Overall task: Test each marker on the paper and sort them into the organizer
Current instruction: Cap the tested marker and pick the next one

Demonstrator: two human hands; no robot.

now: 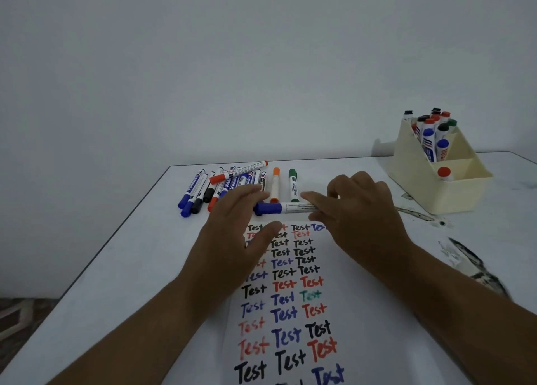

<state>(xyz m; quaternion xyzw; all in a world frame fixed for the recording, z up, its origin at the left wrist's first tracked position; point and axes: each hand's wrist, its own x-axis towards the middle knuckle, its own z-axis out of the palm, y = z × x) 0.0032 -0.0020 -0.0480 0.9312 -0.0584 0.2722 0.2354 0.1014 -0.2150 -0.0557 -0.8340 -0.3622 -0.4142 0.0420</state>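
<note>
A blue-capped marker [286, 208] lies crosswise just above the top edge of the paper [293, 325], which is covered with "Test" written in black, blue, red and green. My right hand [360, 210] pinches the marker's white barrel between fingers and thumb. My left hand [235, 233] hovers at the blue cap end with fingers spread and fairly straight; the cap shows between its index finger and thumb. The cream organizer [453, 193] stands at the far right and holds several upright markers with red, black, green and blue caps.
A pile of several markers [220, 184] lies beyond my left hand, with an orange marker [275, 184] and a green marker [293, 184] beside it. Dark ink smears [470, 262] mark the white table at the right. The table's left edge [116, 233] runs diagonally.
</note>
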